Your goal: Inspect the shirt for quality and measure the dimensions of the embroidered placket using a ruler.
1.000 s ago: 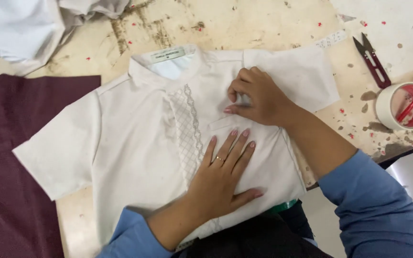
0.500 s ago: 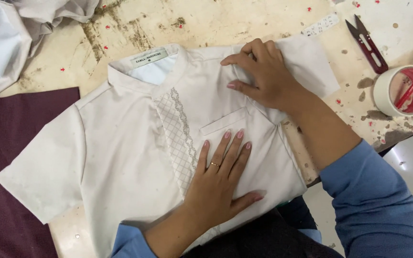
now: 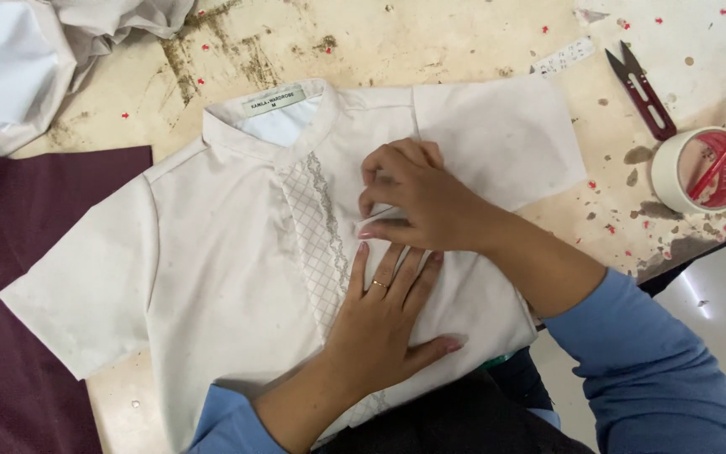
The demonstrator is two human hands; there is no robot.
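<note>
Below us, a white shirt (image 3: 237, 277) lies spread face up on a stained worktable (image 3: 430, 38). Our left hand (image 3: 384, 324) presses flat, fingers open, on its front. Our right hand (image 3: 418, 197), fingers curled, seems to pinch the chest fabric.

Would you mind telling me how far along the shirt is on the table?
Done: the white shirt lies spread flat, front up. In hand: the left hand presses its front while the right hand works at the chest. Left: the clippers lie untouched, and both sleeves lie unfolded.
</note>
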